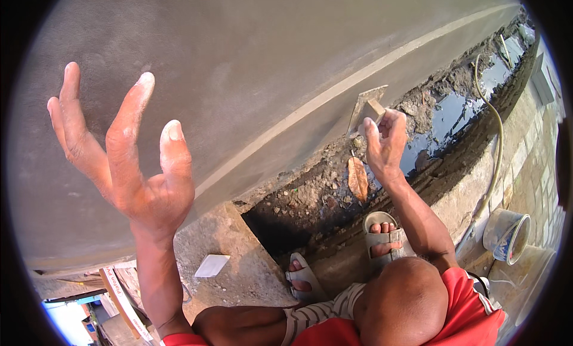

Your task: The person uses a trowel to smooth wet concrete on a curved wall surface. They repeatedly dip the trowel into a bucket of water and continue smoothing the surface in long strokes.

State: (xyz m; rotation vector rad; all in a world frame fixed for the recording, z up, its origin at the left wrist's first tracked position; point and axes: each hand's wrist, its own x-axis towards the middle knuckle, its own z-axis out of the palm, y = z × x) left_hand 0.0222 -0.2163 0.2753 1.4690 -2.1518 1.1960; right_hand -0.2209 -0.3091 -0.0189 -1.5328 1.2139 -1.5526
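My left hand (152, 173) is raised over the grey plastered wall (250, 59), fingers apart and curved, empty, with pale residue on the tips; I cannot tell whether it touches the wall. My right hand (385, 146) grips the block handle of a small flat float (364, 101), held at the wall's lower part just below a pale horizontal band (346, 83). Beneath it runs a trench (298, 208) with rubble, dark water and a dry brown leaf (357, 179). My sandalled feet (385, 238) are at its near edge, below my bent knee (400, 295).
A concrete ledge (233, 241) at lower left bears a white flat piece (212, 265). A printed board (122, 301) lies farther left. On the right are a curved hose (495, 161), a paint bucket (504, 235), paving (540, 179) and a grey block (543, 77) along the trench edge.
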